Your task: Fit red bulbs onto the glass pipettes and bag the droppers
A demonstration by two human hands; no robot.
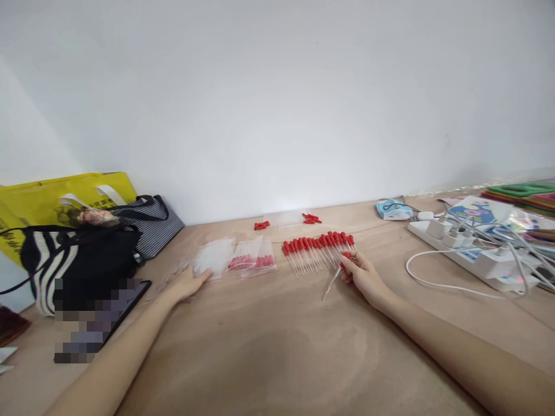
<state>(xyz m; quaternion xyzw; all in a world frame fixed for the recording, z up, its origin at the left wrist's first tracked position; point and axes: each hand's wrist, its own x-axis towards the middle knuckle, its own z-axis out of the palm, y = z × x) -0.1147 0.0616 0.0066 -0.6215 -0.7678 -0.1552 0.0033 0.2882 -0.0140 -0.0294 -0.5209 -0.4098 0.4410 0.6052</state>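
My right hand (362, 277) pinches a dropper (332, 284) by its red rubber bulb, the clear tube slanting down to the left. Just beyond it lies a row of several droppers (309, 245), red bulbs pointing away from me and clear tubes toward me. On the left, my left hand (187, 283) rests with fingers stretched at the near edge of a stack of clear plastic bags (213, 257). Two zip bags (260, 263) with red droppers or bulbs inside lie between that stack and the row.
Near the wall are two small piles of red bulbs (311, 218). At right stand a power strip (472, 254) with tangled white cables and a blue mask pack (393, 210). A black bag (82, 260), a striped bag (156, 228), a yellow bag (39, 199) and a phone (130, 306) occupy the left.
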